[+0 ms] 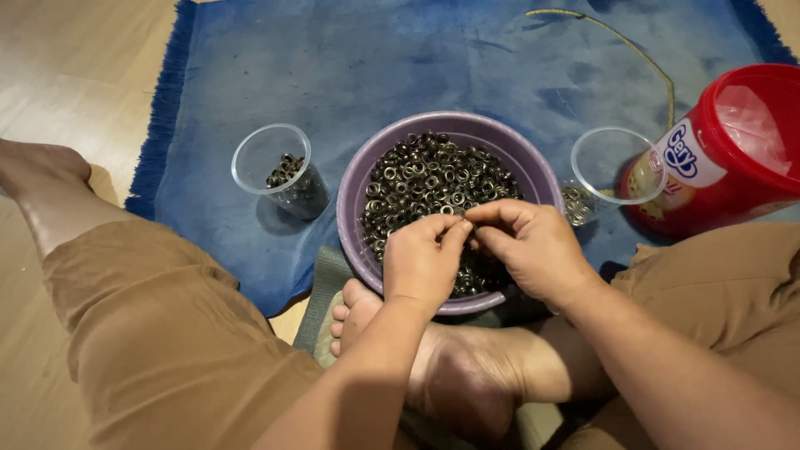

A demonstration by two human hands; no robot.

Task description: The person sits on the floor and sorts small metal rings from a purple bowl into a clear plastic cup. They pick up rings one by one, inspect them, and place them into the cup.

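Note:
A purple plastic bowl [354,192] full of small dark metal eyelet rings [429,179] stands on a blue mat in front of me. Over its near rim my left hand [421,262] and my right hand [533,250] meet, fingertips pinched together on a small eyelet ring that is mostly hidden between them. A clear plastic cup [279,167] holding some rings stands left of the bowl. Another clear cup [612,167] with a few rings at its bottom stands to the right.
A red plastic tub [742,158] lies tilted at the right, beside the right cup. The blue fringed mat [350,58] covers a wooden floor. A thin cord [617,37] curves across the mat's far right. My crossed legs and bare feet sit just behind the bowl.

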